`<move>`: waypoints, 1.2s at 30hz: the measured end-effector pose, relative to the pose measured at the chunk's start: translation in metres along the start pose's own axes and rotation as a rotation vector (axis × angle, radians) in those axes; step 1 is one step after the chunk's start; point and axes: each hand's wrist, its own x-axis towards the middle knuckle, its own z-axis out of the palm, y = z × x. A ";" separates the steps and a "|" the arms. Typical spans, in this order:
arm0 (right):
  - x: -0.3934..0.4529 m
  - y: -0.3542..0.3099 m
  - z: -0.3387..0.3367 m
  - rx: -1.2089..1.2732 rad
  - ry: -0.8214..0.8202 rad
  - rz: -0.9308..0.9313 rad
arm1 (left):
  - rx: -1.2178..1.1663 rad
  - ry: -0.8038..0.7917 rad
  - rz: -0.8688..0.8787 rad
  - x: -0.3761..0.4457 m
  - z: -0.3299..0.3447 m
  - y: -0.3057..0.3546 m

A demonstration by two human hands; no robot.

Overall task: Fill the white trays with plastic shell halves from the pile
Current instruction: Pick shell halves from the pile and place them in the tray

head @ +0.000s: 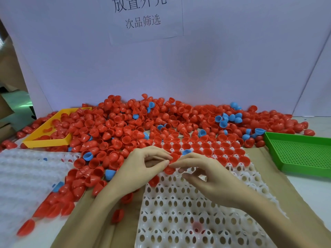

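A big pile of red shell halves [125, 126], with some blue ones mixed in, covers the table's back and left. A white tray [188, 212] with round cells lies in front of me; its far rows hold red halves [215, 149] and one blue half [186, 152]. My left hand [143, 167] and my right hand [202, 174] meet over the tray's far left part. Both pinch a red shell half [173, 157] between their fingertips. Another red half [169, 170] sits just below the fingertips.
A yellow tray [46, 142] sits at the back left, half buried in shells. A green perforated tray [300, 154] stands at the right. Stacked white trays [26, 172] lie at the left. A white board with a printed sign [143, 18] walls off the back.
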 end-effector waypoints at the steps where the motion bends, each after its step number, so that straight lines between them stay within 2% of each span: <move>1: 0.000 0.000 0.000 0.019 0.002 -0.008 | -0.007 -0.004 -0.011 0.000 -0.001 -0.001; 4: 0.001 0.001 0.001 0.061 0.036 -0.028 | 0.051 0.047 0.001 0.000 -0.002 -0.002; 6: 0.001 0.003 -0.001 0.052 0.071 -0.022 | 0.246 0.101 0.093 -0.002 -0.001 -0.003; 8: 0.001 0.007 -0.004 0.050 0.114 0.010 | 0.488 0.060 0.204 -0.005 -0.001 -0.002; 11: 0.002 0.011 -0.009 0.081 0.167 0.054 | 0.652 -0.053 0.261 -0.009 0.002 -0.002; 17: 0.002 0.016 -0.017 0.056 0.203 0.095 | 0.633 0.043 0.311 -0.008 0.006 0.002; 23: 0.004 0.024 -0.025 0.032 0.252 0.143 | 0.717 -0.055 0.385 -0.008 0.011 -0.004; 26: 0.005 0.027 -0.025 0.024 0.237 0.175 | 0.615 0.039 0.357 -0.005 0.013 -0.007; 31: 0.003 0.022 -0.018 0.041 0.229 0.156 | 0.354 0.351 0.213 0.009 0.005 -0.025; 33: 0.003 0.019 -0.018 0.025 0.231 0.151 | 0.366 0.445 0.109 0.020 -0.001 -0.038; 36: 0.002 0.016 -0.017 0.024 0.220 0.146 | 0.470 0.472 -0.009 0.036 -0.009 -0.053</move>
